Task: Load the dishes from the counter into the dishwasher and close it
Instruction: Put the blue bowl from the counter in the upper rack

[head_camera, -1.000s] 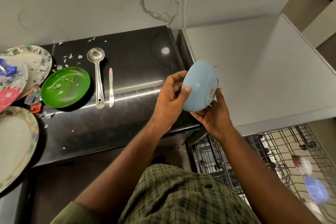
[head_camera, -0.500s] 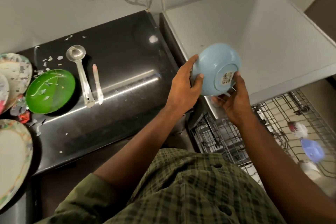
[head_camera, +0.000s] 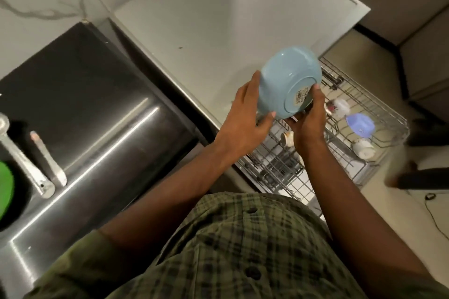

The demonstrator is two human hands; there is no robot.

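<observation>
- A blue bowl (head_camera: 289,81) is held up in both hands, tipped so its base and a barcode sticker (head_camera: 301,96) are turned toward the camera.
- The left hand (head_camera: 245,119) is curled round the bowl's left side, thumb laid against the lower edge.
- The right hand (head_camera: 307,119) is cupped under the bowl's right side, one fingertip pressed on the base just beside the sticker.
- The bowl is seen above the inner end of the wire rack (head_camera: 340,153), at the edge of the pale dishwasher top (head_camera: 218,31).
- The rack is pulled out over the floor, and a purple cup (head_camera: 360,126) is seen lying in it.
- White cups (head_camera: 364,148) are seen near the purple one in the rack; their exact shape cannot be told through the blur.
- On the dark worktop (head_camera: 85,104) at left, a ladle (head_camera: 21,153) and a knife (head_camera: 47,158) are laid side by side, close together.
- A green plate (head_camera: 4,189) is cut off at the left edge, just beside the ladle.
- A green checked shirt (head_camera: 230,250) is seen filling the lower frame.
</observation>
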